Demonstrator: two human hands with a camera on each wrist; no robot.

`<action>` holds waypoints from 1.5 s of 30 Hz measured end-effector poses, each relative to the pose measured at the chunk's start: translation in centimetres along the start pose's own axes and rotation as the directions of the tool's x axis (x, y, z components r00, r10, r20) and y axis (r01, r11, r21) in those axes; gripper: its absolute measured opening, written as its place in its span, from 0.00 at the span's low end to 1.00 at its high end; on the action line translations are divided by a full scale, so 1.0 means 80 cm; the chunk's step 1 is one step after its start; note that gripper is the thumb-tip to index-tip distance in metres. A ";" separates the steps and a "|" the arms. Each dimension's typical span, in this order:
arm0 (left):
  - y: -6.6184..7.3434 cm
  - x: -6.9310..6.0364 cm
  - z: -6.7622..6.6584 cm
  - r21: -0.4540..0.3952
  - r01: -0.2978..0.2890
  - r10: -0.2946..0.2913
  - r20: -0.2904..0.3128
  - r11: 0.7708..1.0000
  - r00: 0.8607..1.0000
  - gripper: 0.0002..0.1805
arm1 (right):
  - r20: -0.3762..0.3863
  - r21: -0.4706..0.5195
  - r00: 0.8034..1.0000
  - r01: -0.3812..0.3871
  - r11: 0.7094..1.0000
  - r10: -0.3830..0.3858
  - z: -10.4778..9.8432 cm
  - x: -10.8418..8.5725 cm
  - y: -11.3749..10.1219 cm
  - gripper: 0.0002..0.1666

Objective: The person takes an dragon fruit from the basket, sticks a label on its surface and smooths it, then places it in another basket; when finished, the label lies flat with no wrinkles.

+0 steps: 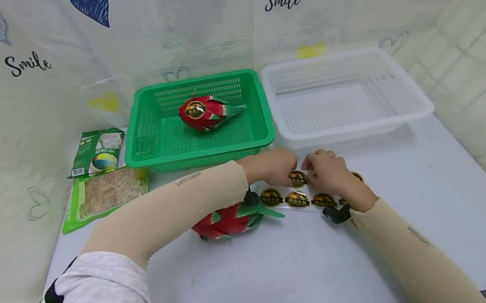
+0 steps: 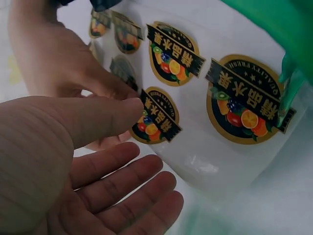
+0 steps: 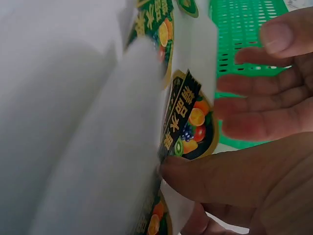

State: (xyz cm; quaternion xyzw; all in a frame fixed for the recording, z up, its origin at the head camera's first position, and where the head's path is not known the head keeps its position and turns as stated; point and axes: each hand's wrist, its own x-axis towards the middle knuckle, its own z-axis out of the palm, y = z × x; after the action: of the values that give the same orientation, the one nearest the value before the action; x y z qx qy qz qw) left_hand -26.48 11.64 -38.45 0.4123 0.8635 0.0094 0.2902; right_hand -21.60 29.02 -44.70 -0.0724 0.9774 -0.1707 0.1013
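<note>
A clear sheet of round black-and-gold fruit stickers (image 1: 297,199) is partly lifted off the white table. My right hand (image 1: 333,174) pinches its edge, the thumb (image 3: 195,171) beside one sticker. Close by, my left hand (image 1: 277,166) has its thumb (image 2: 110,115) in front of a sticker (image 2: 159,115), its other fingers loosely extended and apart from the thumb. A red dragon fruit (image 1: 225,223) with green scales lies on the table below my left forearm, which hides part of it. Another dragon fruit (image 1: 214,116), bearing a round sticker (image 1: 195,109), rests in the green basket (image 1: 201,153).
A white plastic basket (image 1: 357,128) stands right of the green one, behind my hands. To the left lie a green packet (image 1: 94,152) and a flat green-edged package (image 1: 108,192). A patterned sheet with hearts (image 1: 207,36) hangs behind the table.
</note>
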 end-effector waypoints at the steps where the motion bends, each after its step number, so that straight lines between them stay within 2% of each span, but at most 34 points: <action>1: -0.001 0.001 0.001 -0.003 0.003 -0.003 -0.003 1.000 1.000 0.19 | 0.004 0.002 1.000 0.001 1.000 -0.001 0.000 0.001 0.000 0.09; 5: -0.006 0.003 0.004 -0.020 0.000 -0.001 -0.058 1.000 0.998 0.21 | 0.000 0.054 1.000 0.025 0.998 -0.025 -0.001 0.002 0.003 0.10; 9: -0.013 0.003 0.006 -0.046 -0.050 0.043 -0.132 0.998 0.990 0.17 | -0.025 0.153 0.996 0.091 0.984 -0.089 -0.008 0.000 0.009 0.10; 14: -0.016 0.003 0.008 -0.069 -0.098 0.080 -0.224 0.993 0.971 0.13 | -0.045 0.245 0.989 0.149 0.958 -0.143 -0.017 -0.003 0.012 0.10; 21: -0.015 0.002 0.008 -0.110 -0.157 0.111 -0.340 0.982 0.934 0.12 | -0.050 0.272 0.984 0.180 0.945 -0.173 -0.024 -0.007 0.010 0.11; 25: -0.016 0.001 0.007 -0.125 -0.169 0.115 -0.353 0.978 0.928 0.10 | -0.039 0.282 0.984 0.177 0.943 -0.173 -0.026 -0.007 0.009 0.12; 31: -0.018 0.002 0.006 -0.129 -0.175 0.122 -0.342 0.976 0.932 0.09 | -0.019 0.289 0.986 0.165 0.943 -0.167 -0.027 -0.007 0.010 0.13; 37: -0.021 -0.002 0.005 -0.175 -0.192 0.124 -0.340 0.966 0.932 0.06 | -0.045 0.264 0.982 0.190 0.946 -0.185 -0.026 -0.005 0.010 0.12; 41: -0.024 -0.010 0.000 -0.241 -0.210 0.119 -0.346 0.947 0.931 0.04 | -0.077 0.220 0.975 0.220 0.950 -0.208 -0.025 -0.004 0.011 0.10; 45: -0.027 -0.024 -0.011 -0.315 -0.232 0.106 -0.369 0.920 0.923 0.03 | -0.078 0.178 0.978 0.206 0.962 -0.195 -0.023 -0.002 0.013 0.10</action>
State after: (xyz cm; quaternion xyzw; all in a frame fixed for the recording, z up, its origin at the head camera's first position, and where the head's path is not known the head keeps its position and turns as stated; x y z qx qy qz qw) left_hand -27.48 9.05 -37.30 0.4195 0.8455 0.2617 0.2018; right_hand -21.97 30.61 -43.35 -0.1559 0.9476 -0.2721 0.0604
